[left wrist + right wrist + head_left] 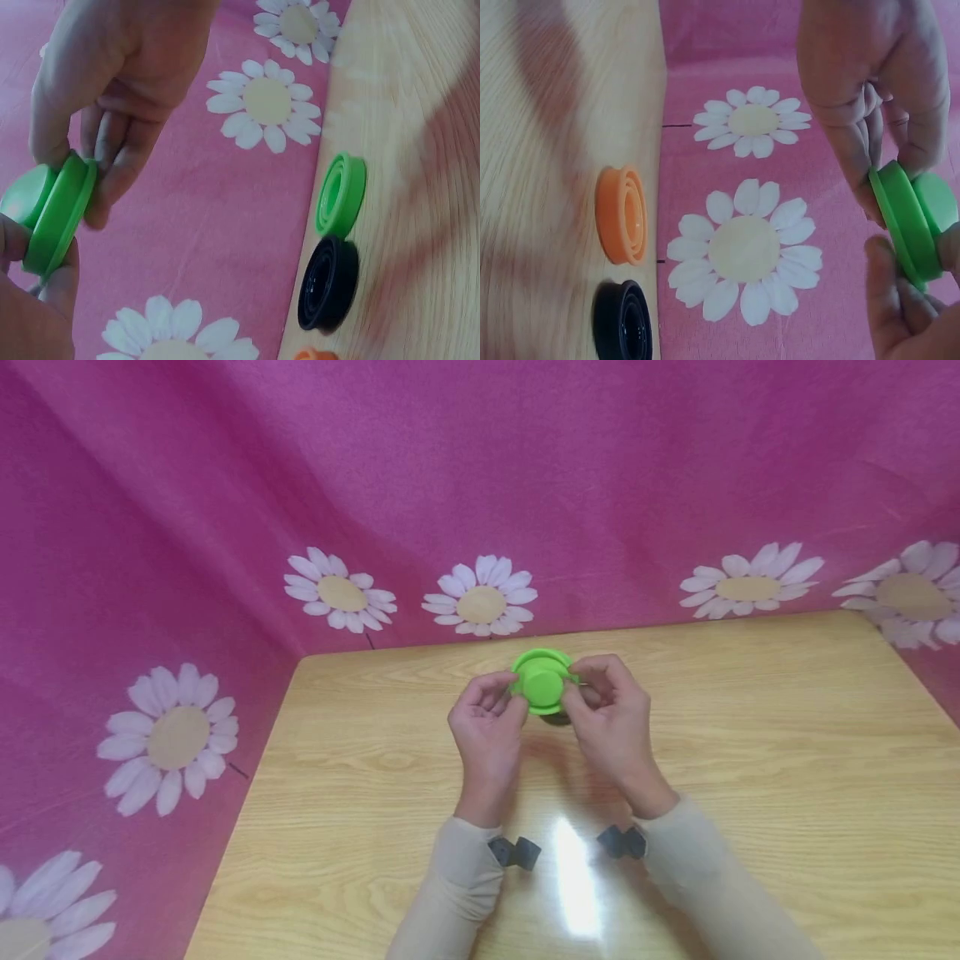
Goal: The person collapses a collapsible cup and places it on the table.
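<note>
In the head view, a round green collapsible cup [542,690] is held up over the far side of the table, its small flat base facing me. My left hand [489,739] pinches its rim on the left between fingers and thumb. From the right side, my right hand [617,727] pinches the same cup. Both wrist views show the cup from the side, its base standing out from the wider rim ring. On the table below lie a second green cup [341,196], a black cup [328,285] and an orange cup [621,216], all flattened into nested rings.
The wooden table [337,827] meets a pink cloth [600,485] with white daisies at its back and left. Light glares off the tabletop between the forearms. Small dark blocks [515,852] sit at both cuffs.
</note>
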The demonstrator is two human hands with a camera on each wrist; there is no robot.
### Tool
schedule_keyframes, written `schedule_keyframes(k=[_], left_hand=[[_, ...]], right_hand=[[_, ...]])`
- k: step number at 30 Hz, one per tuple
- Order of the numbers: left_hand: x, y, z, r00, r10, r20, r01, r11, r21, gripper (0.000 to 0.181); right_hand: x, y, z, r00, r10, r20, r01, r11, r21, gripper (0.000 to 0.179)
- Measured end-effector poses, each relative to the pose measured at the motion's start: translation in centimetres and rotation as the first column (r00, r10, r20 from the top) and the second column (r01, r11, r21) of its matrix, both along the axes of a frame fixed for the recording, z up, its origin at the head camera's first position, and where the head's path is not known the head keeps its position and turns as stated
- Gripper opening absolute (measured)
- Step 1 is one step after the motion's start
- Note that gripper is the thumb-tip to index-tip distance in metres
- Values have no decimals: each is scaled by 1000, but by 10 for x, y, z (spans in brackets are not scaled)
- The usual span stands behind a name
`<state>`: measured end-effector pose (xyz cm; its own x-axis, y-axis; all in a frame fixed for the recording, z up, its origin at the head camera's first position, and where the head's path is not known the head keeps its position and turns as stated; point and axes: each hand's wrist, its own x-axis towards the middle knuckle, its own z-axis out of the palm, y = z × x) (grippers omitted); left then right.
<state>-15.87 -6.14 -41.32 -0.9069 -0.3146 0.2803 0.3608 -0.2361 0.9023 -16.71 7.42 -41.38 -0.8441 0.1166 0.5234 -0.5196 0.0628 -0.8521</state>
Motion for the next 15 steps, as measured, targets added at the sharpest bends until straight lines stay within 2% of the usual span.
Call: schedule_keyframes(k=[4,6,10,13,15], left_hand=[[2,-5,1,999,-17,-46,12,994,-109,24],[3,-8,1,996,-39,-85,22,981,-191,24],[1,-12,2,982,-105,-157,37,922,-386,25],[-1,-18,6,978,-141,-151,49,868,-494,26],[-2,-22,9,978,-170,-123,81,845,-529,28]], right_hand=[[-2,5,0,1000,26,2,-26,998,57,27],[-2,7,0,999,51,-13,-50,996,77,29],[-4,13,0,995,65,-72,-51,983,177,32],[-6,17,-1,992,69,-104,-41,967,253,34],[-6,19,-1,991,79,-108,-45,958,283,34]])
